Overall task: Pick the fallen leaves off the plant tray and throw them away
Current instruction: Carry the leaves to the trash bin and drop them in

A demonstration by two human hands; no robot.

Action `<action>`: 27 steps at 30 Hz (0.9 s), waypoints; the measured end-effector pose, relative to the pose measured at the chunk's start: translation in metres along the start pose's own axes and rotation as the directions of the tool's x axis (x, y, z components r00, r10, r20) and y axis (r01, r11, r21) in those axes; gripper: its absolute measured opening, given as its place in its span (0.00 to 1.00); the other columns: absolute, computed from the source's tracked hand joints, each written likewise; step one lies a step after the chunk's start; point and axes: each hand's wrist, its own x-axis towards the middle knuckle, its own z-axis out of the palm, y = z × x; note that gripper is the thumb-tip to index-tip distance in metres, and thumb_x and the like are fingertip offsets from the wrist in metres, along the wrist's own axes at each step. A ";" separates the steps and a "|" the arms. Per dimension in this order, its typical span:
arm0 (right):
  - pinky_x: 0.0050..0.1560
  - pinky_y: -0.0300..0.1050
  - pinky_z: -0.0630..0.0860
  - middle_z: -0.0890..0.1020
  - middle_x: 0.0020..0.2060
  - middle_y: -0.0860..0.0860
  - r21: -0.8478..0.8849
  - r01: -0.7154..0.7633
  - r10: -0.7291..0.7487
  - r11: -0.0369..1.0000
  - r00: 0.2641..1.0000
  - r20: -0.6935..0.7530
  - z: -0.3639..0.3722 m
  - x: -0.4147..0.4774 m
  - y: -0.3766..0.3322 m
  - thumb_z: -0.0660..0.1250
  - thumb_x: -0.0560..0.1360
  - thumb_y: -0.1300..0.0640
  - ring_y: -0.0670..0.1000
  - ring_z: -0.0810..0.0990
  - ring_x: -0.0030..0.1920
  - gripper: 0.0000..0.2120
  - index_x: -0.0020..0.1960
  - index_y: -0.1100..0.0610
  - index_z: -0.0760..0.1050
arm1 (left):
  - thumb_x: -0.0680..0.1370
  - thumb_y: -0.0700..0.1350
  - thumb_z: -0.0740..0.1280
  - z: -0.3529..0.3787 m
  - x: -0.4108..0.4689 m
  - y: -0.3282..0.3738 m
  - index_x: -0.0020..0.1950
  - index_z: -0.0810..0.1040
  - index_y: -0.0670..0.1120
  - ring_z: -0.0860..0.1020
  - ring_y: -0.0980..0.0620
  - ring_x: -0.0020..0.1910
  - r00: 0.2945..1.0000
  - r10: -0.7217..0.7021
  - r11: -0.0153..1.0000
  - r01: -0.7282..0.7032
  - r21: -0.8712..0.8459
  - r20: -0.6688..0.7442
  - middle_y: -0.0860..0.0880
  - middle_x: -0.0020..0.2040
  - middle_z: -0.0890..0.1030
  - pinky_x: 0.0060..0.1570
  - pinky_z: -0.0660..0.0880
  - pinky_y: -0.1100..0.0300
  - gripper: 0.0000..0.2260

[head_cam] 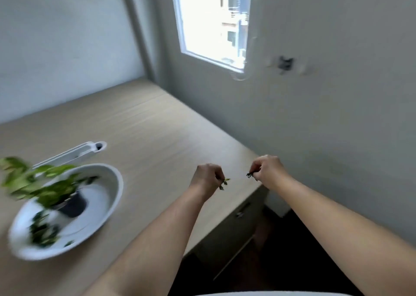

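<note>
While pinched in each hand over the bench [157, 124] edge: leaves, left hand [208, 175], right hand [266, 168]. More leaves [44, 232] in tray [112, 183]. Likely light, limp; best nipped by fingertips.

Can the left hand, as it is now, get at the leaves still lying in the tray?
Probably yes: nothing stands between the left hand and the loose leaves, but its grip already holds leaf bits.

A home room: wooden desk [157, 126] with potted plant [40, 183] beside a window [211, 23].
</note>
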 end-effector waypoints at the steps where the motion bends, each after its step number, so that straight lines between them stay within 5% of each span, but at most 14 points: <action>1: 0.40 0.39 0.74 0.84 0.38 0.56 0.008 -0.042 0.042 0.999 0.999 -0.024 -0.021 -0.004 0.031 0.66 0.66 0.69 0.50 0.77 0.38 0.10 0.39 0.58 0.84 | 0.69 0.31 0.67 0.024 0.007 0.025 0.41 0.85 0.41 0.80 0.50 0.38 0.999 0.033 0.999 -0.033 -0.010 0.028 0.42 0.43 0.85 0.39 0.74 0.64 0.09; 6: 0.39 0.36 0.68 0.86 0.39 0.59 0.075 -0.251 0.258 0.965 0.960 -0.112 -0.092 -0.040 0.160 0.65 0.66 0.70 0.50 0.76 0.36 0.09 0.39 0.61 0.83 | 0.67 0.31 0.67 0.128 0.029 0.124 0.42 0.84 0.40 0.76 0.52 0.39 0.963 0.174 0.982 -0.185 0.037 0.205 0.42 0.43 0.85 0.36 0.66 0.69 0.09; 11: 0.35 0.36 0.67 0.86 0.40 0.58 0.111 -0.445 0.455 0.889 0.887 -0.084 -0.098 -0.073 0.254 0.66 0.67 0.69 0.49 0.76 0.37 0.09 0.40 0.60 0.83 | 0.66 0.32 0.66 0.210 0.040 0.170 0.41 0.84 0.41 0.79 0.49 0.40 0.887 0.244 0.949 -0.302 0.093 0.393 0.44 0.40 0.85 0.38 0.69 0.65 0.10; 16: 0.42 0.42 0.75 0.85 0.40 0.55 0.120 -0.582 0.589 0.804 0.808 -0.022 -0.065 -0.090 0.320 0.66 0.67 0.67 0.55 0.82 0.42 0.11 0.35 0.52 0.80 | 0.67 0.33 0.66 0.292 0.053 0.164 0.39 0.83 0.43 0.81 0.46 0.42 0.781 0.200 0.919 -0.358 0.162 0.592 0.47 0.36 0.81 0.41 0.75 0.59 0.08; 27: 0.47 0.46 0.74 0.74 0.42 0.50 0.161 -0.682 0.692 0.713 0.722 -0.002 0.009 -0.052 0.401 0.65 0.72 0.67 0.56 0.79 0.46 0.07 0.45 0.59 0.80 | 0.72 0.33 0.65 0.415 0.106 0.130 0.42 0.82 0.45 0.79 0.48 0.40 0.632 0.131 0.886 -0.420 0.195 0.763 0.46 0.44 0.83 0.40 0.76 0.59 0.09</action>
